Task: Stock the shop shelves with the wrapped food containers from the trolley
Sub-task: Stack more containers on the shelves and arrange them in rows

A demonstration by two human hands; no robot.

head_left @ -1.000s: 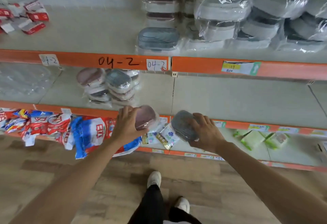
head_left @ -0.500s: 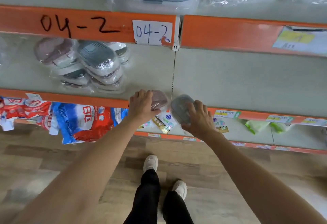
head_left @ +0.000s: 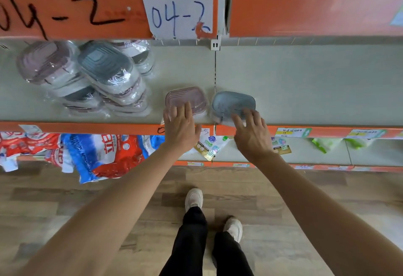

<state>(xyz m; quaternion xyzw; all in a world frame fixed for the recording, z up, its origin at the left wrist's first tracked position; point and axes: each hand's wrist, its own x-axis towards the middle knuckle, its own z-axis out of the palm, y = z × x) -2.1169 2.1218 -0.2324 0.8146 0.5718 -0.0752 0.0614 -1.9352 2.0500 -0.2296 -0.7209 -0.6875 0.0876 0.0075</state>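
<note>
Both forearms bare to the frame edge, no sleeves in view. Left hand [head_left: 181,127] and right hand [head_left: 253,136] bare: no gloves, rings or watch seen. Black trousers [head_left: 192,241], loose at the leg. White shoes [head_left: 193,199], low-cut, pale soles; laces too blurred to tell.

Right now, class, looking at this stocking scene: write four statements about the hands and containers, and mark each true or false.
1. The pink container sits on the shelf left of the grey container. True.
2. The left hand holds a red packet. False: its straight fingers lie on the pink container.
3. The right hand touches the grey container. True.
4. Both containers lie on the floor. False: they rest on the shelf.
</note>
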